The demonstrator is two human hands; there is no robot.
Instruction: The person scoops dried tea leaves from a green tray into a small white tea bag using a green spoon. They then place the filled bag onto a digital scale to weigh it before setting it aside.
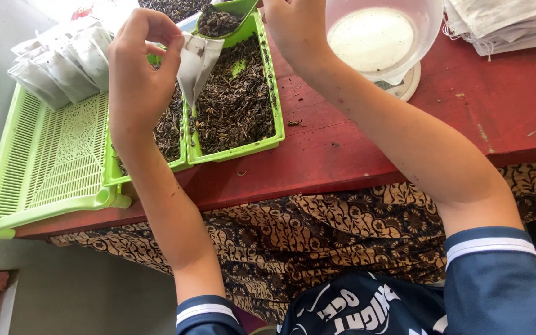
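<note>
The left hand (136, 68) is pinching a small white paper sachet (196, 62) by its upper edge, thumb and fingers closed on it; the sachet is hanging at about three o'clock from that hand, its point dangling over a bright green plastic tray (267, 87) heaped with dark dried leaves (234, 102). The right hand (294, 25) is reaching in from one o'clock, fingers closed on the handle of a green plastic scoop (227, 15) loaded with the same leaves — the scoop is sitting just above the sachet's open mouth, at twelve o'clock from it. A clear round plastic bowl (383, 37) is standing on the red wooden counter (404, 124) at three o'clock of the right hand. At nine o'clock of the left hand, a row of filled white sachets (63, 62) is resting on a pale green slatted tray (51, 161).
</note>
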